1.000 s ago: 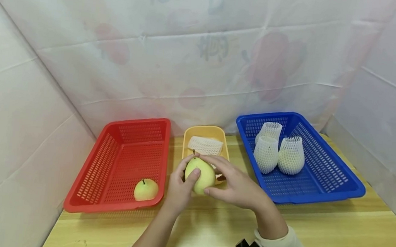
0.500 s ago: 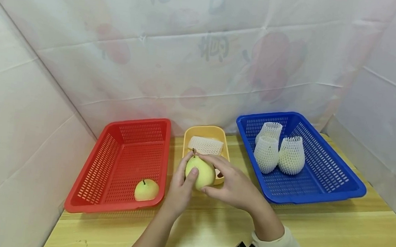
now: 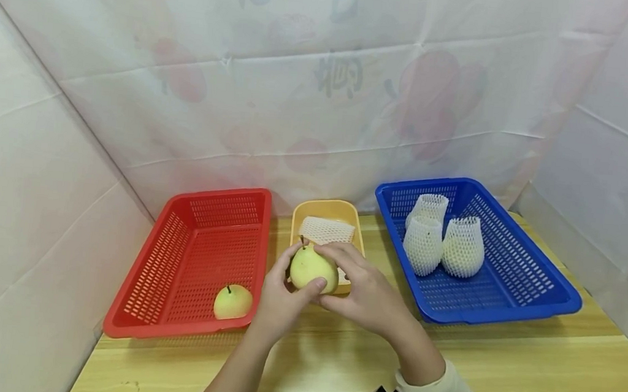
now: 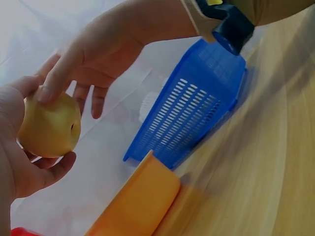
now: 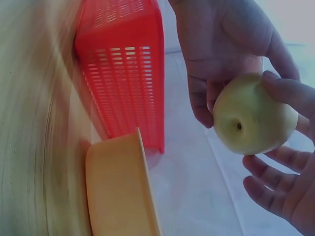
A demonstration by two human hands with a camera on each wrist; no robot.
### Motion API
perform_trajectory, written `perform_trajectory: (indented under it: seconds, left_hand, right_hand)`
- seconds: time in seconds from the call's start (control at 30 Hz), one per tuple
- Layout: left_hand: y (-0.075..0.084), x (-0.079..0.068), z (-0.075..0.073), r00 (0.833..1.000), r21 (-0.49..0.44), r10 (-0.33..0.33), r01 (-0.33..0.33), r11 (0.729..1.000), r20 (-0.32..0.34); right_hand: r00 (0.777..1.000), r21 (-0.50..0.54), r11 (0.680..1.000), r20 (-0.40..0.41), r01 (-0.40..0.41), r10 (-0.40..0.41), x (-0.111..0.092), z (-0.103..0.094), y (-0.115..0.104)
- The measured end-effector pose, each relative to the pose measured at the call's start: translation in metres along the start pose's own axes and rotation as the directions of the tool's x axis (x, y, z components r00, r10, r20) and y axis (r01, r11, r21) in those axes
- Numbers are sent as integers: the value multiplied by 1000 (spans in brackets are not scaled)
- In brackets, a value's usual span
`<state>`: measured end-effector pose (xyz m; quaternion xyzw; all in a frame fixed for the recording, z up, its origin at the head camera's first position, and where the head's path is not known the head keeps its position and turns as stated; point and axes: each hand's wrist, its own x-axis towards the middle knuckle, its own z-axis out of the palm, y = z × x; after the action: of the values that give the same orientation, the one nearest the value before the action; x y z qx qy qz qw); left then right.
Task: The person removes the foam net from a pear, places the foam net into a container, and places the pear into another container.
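White cloth (image 3: 297, 127) backs a wooden counter (image 3: 311, 368). Left: red basket (image 3: 212, 255), loose pear (image 3: 233, 303) at its near right corner. Centre: held pear (image 3: 312, 270) raised above counter, left hand (image 3: 278, 301) and right hand (image 3: 370, 293) both grasping it; beyond, yellow tray (image 3: 324, 207) with white net (image 3: 327, 229). Right: blue basket (image 3: 511, 288), three netted fruits (image 3: 422, 247).

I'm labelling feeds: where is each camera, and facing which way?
On head, facing forward and down at the pear: left grip, right grip, forearms.
On left wrist, facing the pear and blue basket: both grips, right sleeve.
On right wrist, facing the pear and red basket: both grips.
Both wrist views share the yellow container.
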<state>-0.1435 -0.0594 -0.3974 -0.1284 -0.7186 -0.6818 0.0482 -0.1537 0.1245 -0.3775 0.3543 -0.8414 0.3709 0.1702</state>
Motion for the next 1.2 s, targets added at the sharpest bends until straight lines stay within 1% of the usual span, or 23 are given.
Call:
perform_trajectory:
  seconds: [0.13,0.23,0.33,0.47,0.63,0.77,0.93,1.0,1.1,1.2]
  left_hand:
    - [1,2,-6,999,-49,31,-30,998,19]
    - [2,2,-10,999,-63,44,-43,997,25]
    - [3,3,-15,998,-64,53,-51,997,41]
    - [6,3,-22,996,-51,46,-42,998,78]
    - [12,4,-34,996,-7,5,-5,1000,94]
    - [17,3,-46,998,51,-6,2,999,68]
    - [20,0,-65,999,101,-4,0,995,32]
    - [20,-1,-74,1000,116,4,-7,993,22]
    - [20,-3,-88,1000,154,9,-9,988,-3]
    - [23,-3,-106,998,228,20,-7,974,-57]
  right_hand:
    - [998,112,992,44,-51,46,0,1,1]
    - [993,200,974,77,-105,91,0,2,2]
    - [989,265,955,91,-135,114,1,5,1]
    - [992,295,947,57,-124,112,3,11,0]
    - [993,322,941,-20,-105,118,9,24,-3]
    - [988,362,924,-53,-119,148,15,39,-8]
    - [984,408,901,-31,-147,174,24,59,-15]
    - [985,425,893,-21,-149,174,28,66,-18]
    - [988,457,879,-5,-133,152,34,77,-23]
    - [991,476,870,20,-124,131,38,87,-26]
